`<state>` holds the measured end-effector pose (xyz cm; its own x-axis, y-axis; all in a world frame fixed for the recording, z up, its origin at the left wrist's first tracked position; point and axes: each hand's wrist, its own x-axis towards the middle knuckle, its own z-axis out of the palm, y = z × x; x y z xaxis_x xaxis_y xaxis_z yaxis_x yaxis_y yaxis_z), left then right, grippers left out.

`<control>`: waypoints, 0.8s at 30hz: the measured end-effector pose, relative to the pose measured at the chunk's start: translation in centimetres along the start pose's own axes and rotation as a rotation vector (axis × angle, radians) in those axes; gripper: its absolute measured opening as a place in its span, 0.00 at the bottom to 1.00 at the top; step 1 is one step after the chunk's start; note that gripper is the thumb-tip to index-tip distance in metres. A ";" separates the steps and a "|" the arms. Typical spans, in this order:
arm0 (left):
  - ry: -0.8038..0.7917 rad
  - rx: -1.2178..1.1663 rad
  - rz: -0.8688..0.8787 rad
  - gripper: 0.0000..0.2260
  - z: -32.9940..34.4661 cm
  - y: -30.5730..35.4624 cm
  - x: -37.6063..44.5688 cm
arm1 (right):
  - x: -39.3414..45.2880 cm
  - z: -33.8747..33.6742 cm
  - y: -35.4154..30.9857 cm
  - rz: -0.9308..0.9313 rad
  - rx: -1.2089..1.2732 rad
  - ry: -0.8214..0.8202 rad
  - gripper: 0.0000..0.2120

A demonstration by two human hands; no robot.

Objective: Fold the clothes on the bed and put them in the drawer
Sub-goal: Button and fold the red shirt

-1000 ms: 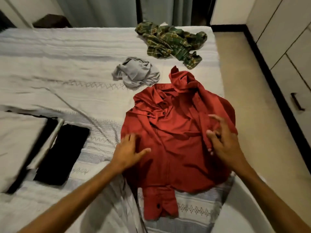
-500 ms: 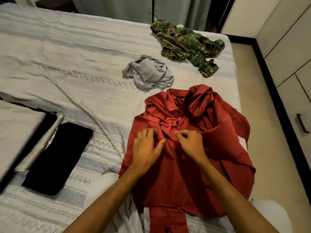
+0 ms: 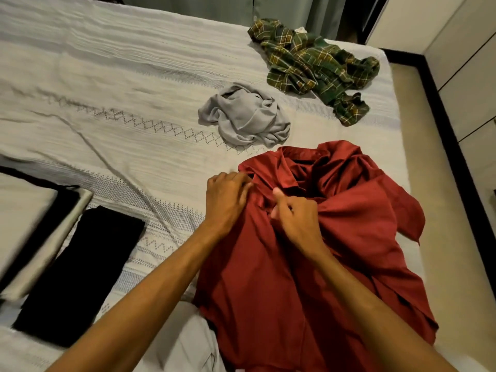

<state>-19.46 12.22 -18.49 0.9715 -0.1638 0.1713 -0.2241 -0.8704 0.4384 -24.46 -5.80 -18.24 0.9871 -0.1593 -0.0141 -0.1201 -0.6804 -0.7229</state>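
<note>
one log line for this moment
step: buttoning/straightening red shirt near collar | left hand: on shirt | right hand: pinching placket | unfolded: grey garment, green plaid shirt

bed (image 3: 112,84) covered with white textured spread bearing zigzag stitched bands. lying directly on it: red shirt (image 3: 308,264) spread at near right edge, partly overhanging; crumpled grey garment (image 3: 244,116) just beyond its collar; rumpled green plaid shirt (image 3: 311,65) near far right corner, apart from the grey one. at near left: flat folded black garment (image 3: 80,272), beside a folded pale item (image 3: 24,210) edged in black.
</note>
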 end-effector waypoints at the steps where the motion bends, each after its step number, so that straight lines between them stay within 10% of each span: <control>1: 0.047 -0.044 0.051 0.09 -0.3 0.8 -0.1 | -0.1 -0.2 -0.7 0.098 0.111 -0.042 0.33; 4: 0.090 -0.115 0.189 0.09 -1.1 3.3 -0.7 | 0.3 -0.3 -2.7 0.444 0.576 -0.155 0.38; 8: -0.023 -0.420 0.204 0.06 -1.5 3.5 -0.8 | 2.1 -0.7 -4.1 0.640 0.931 0.068 0.13; 17: -0.025 -0.499 -0.100 0.12 -3.4 1.1 -6.0 | 2.5 -8.0 -4.7 -0.059 -0.045 0.172 0.28; 24: 0.116 -0.595 -0.093 0.09 -6.2 -0.4 -10.4 | 5.4 -14.3 -7.1 0.217 0.242 0.259 0.20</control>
<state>-29.98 17.13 -14.99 0.9818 -0.0190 0.1890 -0.1760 -0.4650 0.8677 -19.76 -12.10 -3.31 0.8788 -0.4761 -0.0325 -0.2642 -0.4286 -0.8640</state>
